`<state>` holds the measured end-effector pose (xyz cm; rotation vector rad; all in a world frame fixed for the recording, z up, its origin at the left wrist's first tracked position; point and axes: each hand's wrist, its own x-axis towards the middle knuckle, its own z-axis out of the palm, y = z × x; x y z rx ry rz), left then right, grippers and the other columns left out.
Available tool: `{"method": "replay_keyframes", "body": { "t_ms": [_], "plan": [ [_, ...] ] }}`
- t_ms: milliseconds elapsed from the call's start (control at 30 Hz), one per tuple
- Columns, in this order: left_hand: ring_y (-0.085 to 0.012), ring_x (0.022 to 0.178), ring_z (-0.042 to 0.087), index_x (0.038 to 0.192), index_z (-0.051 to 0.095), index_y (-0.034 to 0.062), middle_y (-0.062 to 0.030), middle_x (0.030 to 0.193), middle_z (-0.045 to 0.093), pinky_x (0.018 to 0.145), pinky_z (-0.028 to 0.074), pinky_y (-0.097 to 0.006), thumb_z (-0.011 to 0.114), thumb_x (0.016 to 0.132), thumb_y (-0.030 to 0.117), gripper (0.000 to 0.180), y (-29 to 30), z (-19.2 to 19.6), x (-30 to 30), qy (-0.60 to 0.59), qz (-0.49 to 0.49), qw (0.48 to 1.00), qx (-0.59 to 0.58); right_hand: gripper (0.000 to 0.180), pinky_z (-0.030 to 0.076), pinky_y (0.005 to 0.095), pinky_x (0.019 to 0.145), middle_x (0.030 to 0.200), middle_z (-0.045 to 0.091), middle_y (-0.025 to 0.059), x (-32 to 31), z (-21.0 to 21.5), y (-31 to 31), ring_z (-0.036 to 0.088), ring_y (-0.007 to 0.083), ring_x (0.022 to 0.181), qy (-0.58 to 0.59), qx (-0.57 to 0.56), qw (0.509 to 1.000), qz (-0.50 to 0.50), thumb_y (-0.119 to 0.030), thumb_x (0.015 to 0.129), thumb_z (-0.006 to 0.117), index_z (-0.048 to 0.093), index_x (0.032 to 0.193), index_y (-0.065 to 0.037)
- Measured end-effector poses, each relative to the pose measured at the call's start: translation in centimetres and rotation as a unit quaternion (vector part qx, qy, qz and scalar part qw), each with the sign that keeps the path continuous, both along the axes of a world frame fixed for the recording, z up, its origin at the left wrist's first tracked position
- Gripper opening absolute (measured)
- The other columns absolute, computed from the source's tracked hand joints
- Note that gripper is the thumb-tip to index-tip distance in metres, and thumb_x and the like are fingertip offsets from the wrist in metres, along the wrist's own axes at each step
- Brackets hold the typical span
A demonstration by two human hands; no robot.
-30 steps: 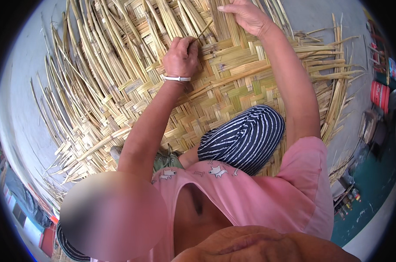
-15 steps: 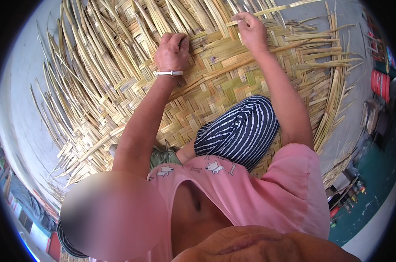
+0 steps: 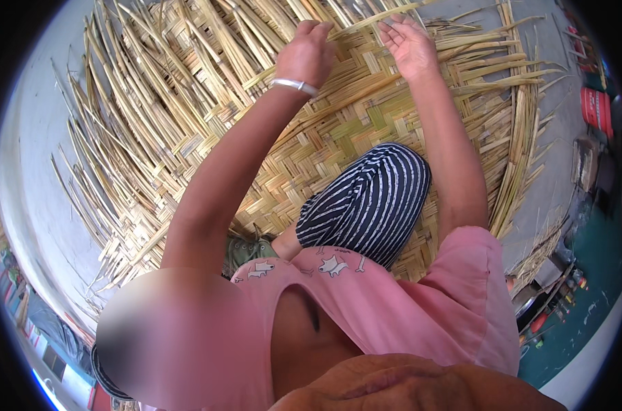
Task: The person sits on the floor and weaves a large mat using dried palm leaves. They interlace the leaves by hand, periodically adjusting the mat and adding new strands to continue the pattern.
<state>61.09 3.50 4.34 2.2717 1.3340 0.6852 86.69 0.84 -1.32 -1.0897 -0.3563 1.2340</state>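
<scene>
A large woven mat of flat, yellow-green reed strips (image 3: 366, 123) spreads under me, its unwoven ends fanning out along the far and left edges. My left hand (image 3: 306, 56), with a pale band on its wrist, is at the mat's far part. Its fingers are bent and closed at the end of a loose reed strip (image 3: 362, 24) that runs up to the right; the fingertips are partly hidden. Beside that strip is my right hand (image 3: 412, 49), palm partly turned up, fingers loosely apart with no firm grip showing.
My bent knee in striped trousers (image 3: 369, 205) and a green shoe (image 3: 246, 253) rest on the mat. Grey floor (image 3: 37, 185) borders it. At the right are a red container (image 3: 596, 111) and assorted items by a green surface (image 3: 585, 301).
My left hand has moved right and farther away, up to the loose strip. My right hand has loosened from its pinch on the strip, its fingers now apart.
</scene>
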Motion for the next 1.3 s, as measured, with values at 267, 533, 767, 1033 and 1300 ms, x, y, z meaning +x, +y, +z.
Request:
{"method": "replay_keyframes", "body": {
  "t_ms": [267, 533, 767, 1033, 1300],
  "plan": [
    [-0.0353, 0.104, 0.070, 0.097, 0.078, 0.0040, -0.0208, 0.120, 0.066, 0.090, 0.057, -0.042, 0.073, 0.090, 0.032, 0.029, 3.1, 2.7, 4.2, -0.044, 0.025, 0.938, -0.342, 0.017, 0.058, 0.0346, 0.079, 0.096, 0.069, 0.0096, -0.1, 2.2, 4.8, 0.068, 0.0215, 0.086, -0.018, 0.024, 0.997, 0.074, -0.002, 0.096, 0.056, 0.063, 0.111, -0.005],
    [-0.0282, 0.084, 0.074, 0.101, 0.075, 0.0020, -0.0171, 0.094, 0.076, 0.080, 0.058, -0.039, 0.082, 0.084, 0.035, 0.038, 3.6, -2.3, 3.8, -0.094, 0.034, 0.959, -0.264, 0.019, 0.052, 0.0308, 0.068, 0.087, 0.071, 0.0081, -2.1, 2.3, 11.5, 0.064, 0.0143, 0.077, -0.356, -0.040, 0.888, 0.289, -0.011, 0.094, 0.064, 0.070, 0.108, 0.001],
    [-0.0192, 0.091, 0.071, 0.118, 0.072, 0.0012, -0.0107, 0.103, 0.076, 0.087, 0.057, -0.034, 0.080, 0.089, 0.032, 0.043, 5.4, 0.1, 3.2, -0.052, -0.056, 0.968, -0.240, 0.012, 0.042, 0.0320, 0.049, 0.071, 0.064, 0.0039, -0.4, 1.5, 14.8, 0.055, 0.0126, 0.057, -0.388, -0.045, 0.835, 0.387, -0.015, 0.089, 0.069, 0.072, 0.094, -0.005],
    [-0.0193, 0.096, 0.072, 0.122, 0.074, 0.0052, -0.0114, 0.105, 0.077, 0.091, 0.056, -0.034, 0.077, 0.092, 0.029, 0.039, 7.0, -0.4, 1.1, -0.056, -0.143, 0.938, -0.312, 0.016, 0.041, 0.0314, 0.046, 0.066, 0.062, 0.0075, -2.5, 3.2, 14.2, 0.055, 0.0147, 0.052, -0.397, -0.069, 0.831, 0.384, -0.017, 0.087, 0.074, 0.069, 0.088, -0.002],
    [-0.0146, 0.091, 0.072, 0.117, 0.076, 0.0036, -0.0076, 0.103, 0.078, 0.086, 0.057, -0.031, 0.081, 0.091, 0.029, 0.037, 3.7, 0.9, 2.0, -0.072, -0.029, 0.973, -0.217, 0.020, 0.050, 0.0332, 0.061, 0.079, 0.068, 0.0047, -1.8, 3.1, 13.8, 0.062, 0.0138, 0.071, -0.408, 0.002, 0.823, 0.395, -0.015, 0.085, 0.079, 0.071, 0.097, -0.002]
  ]
}}
